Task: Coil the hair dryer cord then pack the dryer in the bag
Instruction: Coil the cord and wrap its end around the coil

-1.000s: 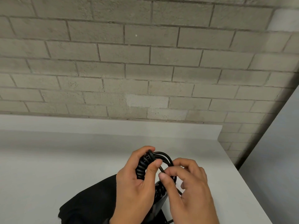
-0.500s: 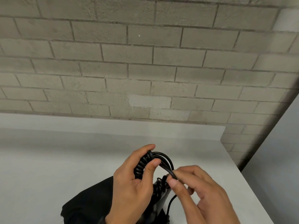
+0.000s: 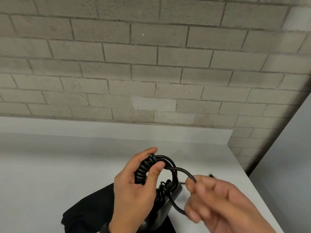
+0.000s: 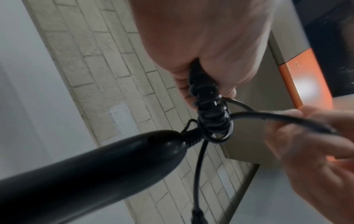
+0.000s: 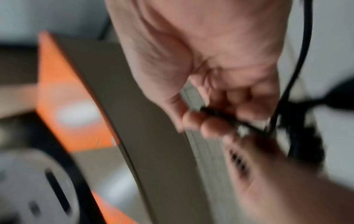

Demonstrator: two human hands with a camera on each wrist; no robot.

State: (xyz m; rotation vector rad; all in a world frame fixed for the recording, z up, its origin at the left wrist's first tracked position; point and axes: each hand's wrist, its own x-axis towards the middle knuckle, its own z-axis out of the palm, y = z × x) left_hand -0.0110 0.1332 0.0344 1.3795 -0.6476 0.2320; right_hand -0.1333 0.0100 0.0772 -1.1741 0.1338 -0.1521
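Left hand [image 3: 133, 187] gripping springy black cord [image 3: 143, 170], glossy rounded dryer [image 4: 91, 171]

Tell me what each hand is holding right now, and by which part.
The left hand grips the coiled bundle of the hair dryer cord, thumb pressed over the loops. The right hand pinches the straight loose stretch of the same cord between its fingertips.

Head view: the person's left hand [image 3: 133, 187] and right hand [image 3: 227, 204] are both bare to the wrist. The left thumb bears a short, rounded nail [image 3: 156, 170], and the right hand is smeared by motion blur. A narrow dark grey edge [image 3: 104, 228] borders the left wrist at the bottom of the frame, cuff or strap cannot be told; the right wrist view shows a palm [image 5: 210, 60] with deep creases.
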